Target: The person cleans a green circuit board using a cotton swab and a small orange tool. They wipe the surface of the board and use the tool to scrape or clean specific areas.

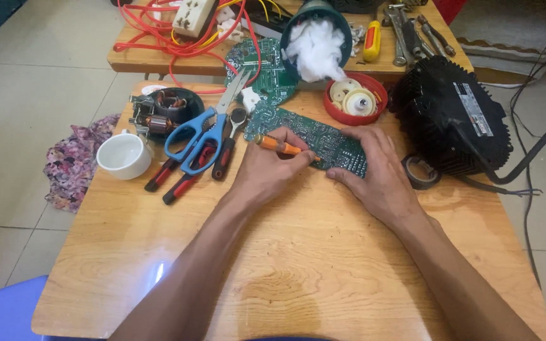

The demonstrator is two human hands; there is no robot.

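My left hand (270, 170) grips a small orange-handled screwdriver (277, 146), its tip resting on a long green circuit board (314, 136) lying on the wooden table (304, 265). My right hand (377, 167) lies flat on the right end of that board, fingers spread over its edge. A second, rounder green circuit board (266, 72) lies just beyond, toward the table's far side.
Blue-handled scissors (200, 136) and red-and-black pliers (188, 170) lie left of my hands, beside a white cup (123, 155) and a motor armature (159, 113). A black finned casing (453, 117), tape roll (421, 170), red lid (355, 98), cotton-filled tub (317, 38) and red wires (178, 38) surround them.
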